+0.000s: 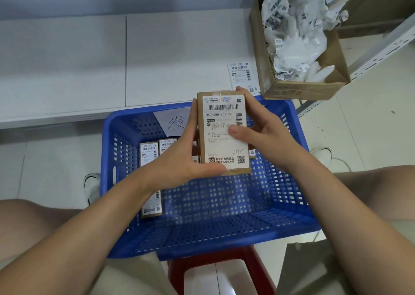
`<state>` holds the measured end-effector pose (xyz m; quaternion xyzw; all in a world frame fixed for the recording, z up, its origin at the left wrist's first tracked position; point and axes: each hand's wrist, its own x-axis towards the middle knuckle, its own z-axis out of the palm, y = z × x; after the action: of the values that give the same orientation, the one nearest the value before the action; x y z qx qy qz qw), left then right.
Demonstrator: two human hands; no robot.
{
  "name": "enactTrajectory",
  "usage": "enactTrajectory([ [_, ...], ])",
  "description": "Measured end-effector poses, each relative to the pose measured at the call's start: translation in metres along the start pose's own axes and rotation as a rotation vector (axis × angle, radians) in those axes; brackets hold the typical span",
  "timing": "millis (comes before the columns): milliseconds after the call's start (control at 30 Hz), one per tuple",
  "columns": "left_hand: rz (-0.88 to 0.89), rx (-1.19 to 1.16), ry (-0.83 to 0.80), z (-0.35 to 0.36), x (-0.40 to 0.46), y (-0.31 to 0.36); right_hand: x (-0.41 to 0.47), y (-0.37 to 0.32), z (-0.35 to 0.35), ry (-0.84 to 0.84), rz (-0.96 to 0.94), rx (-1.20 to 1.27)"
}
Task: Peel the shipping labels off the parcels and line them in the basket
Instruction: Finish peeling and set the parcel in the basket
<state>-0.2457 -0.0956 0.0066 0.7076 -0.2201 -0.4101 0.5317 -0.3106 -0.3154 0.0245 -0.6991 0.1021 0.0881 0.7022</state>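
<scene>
Both hands hold a small brown parcel (pixel 201 142) upright above the blue basket (pixel 224 222). A white shipping label (pixel 222 146) covers the parcel's front. My left hand (pixel 182 157) grips its left side and bottom edge. My right hand (pixel 262 128) grips the right side, with the thumb pressed on the label's right edge. Several labelled parcels (pixel 149 155) stand in a row at the basket's back left, partly hidden by my hands.
A cardboard box (pixel 301 88) full of crumpled peeled labels stands at the back right, beside a metal shelf frame (pixel 381 45). A loose label sheet (pixel 242 76) lies on the floor behind the basket. The basket rests on a red stool (pixel 215 270) between my knees.
</scene>
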Motion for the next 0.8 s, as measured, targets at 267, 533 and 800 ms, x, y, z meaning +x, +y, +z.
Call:
enactTrajectory([
  [267,0.010,-0.120,0.092,0.009,0.009,-0.007,0.003,0.011,0.015,0.076,-0.022,-0.066],
  [533,0.036,-0.079,0.099,0.002,0.010,-0.005,0.004,0.009,0.017,0.053,-0.017,-0.084],
  [800,0.018,-0.038,0.166,-0.006,0.007,0.002,0.004,0.006,0.007,-0.199,0.002,-0.168],
])
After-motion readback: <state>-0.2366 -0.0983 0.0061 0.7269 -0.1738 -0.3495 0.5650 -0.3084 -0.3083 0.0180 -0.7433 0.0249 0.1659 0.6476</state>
